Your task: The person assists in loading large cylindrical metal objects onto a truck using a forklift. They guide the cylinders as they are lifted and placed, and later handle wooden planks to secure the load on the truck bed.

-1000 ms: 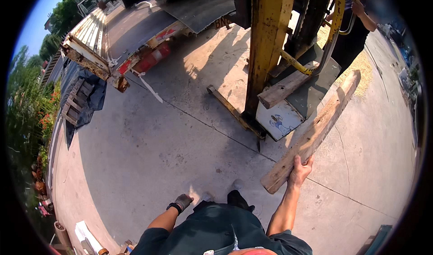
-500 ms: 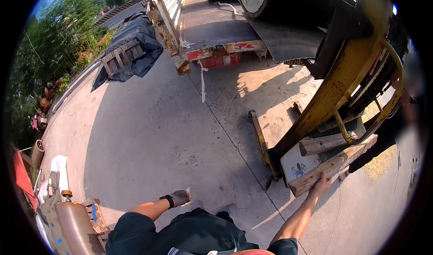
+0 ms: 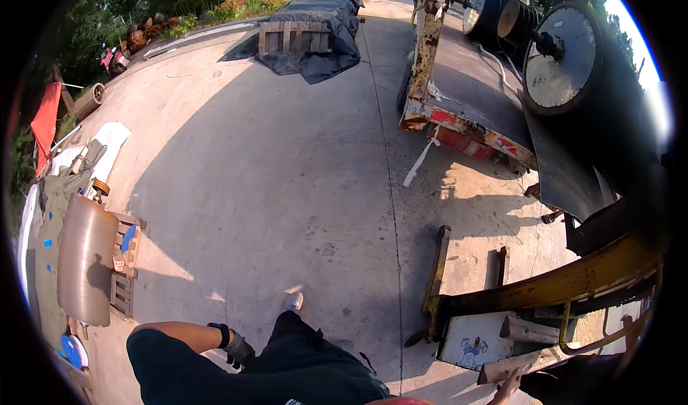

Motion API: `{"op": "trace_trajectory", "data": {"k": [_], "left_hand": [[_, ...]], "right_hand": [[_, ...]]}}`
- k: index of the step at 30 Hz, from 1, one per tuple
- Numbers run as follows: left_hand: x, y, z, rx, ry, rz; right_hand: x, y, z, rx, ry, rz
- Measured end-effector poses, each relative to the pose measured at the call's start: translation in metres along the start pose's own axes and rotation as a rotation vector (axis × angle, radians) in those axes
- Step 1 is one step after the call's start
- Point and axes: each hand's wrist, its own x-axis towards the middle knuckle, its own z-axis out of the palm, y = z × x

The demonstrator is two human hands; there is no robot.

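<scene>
My right hand is at the lower right, its fingers closed on the near end of a squared wooden beam. A second, shorter wooden beam lies just beyond it. Both rest by the base of a worn yellow hand-operated lift, next to its white panel with a cartoon sticker. My left hand, in a grey glove with a dark band at the wrist, hangs at my side. Its fingers look loose and apart, with nothing visible in them. The beam's far end is hidden behind the lift's yellow handle bar.
A rusty flatbed truck stands ahead right, carrying large black rollers. The lift's fork projects forward. A brown roller lies at left beside a wooden pallet. Black sheeting covers a stack ahead. Another person's dark clothing shows at right.
My view has swung left, so the truck, lift and beams sit farther right and lower. My right hand stays on the beam. My left arm still hangs; one foot is now forward.
</scene>
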Motion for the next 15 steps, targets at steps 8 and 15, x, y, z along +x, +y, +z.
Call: {"op": "trace_trajectory", "data": {"k": [8, 15], "left_hand": [[-0.081, -0.015, -0.077, 0.686, 0.604, 0.160], [-0.220, 0.177, -0.259, 0.603, 1.410, 0.572]], "right_hand": [[-0.221, -0.249, 0.120, -0.293, 0.122, -0.397], [-0.229, -0.411, 0.217, -0.132, -0.092, -0.799]]}}
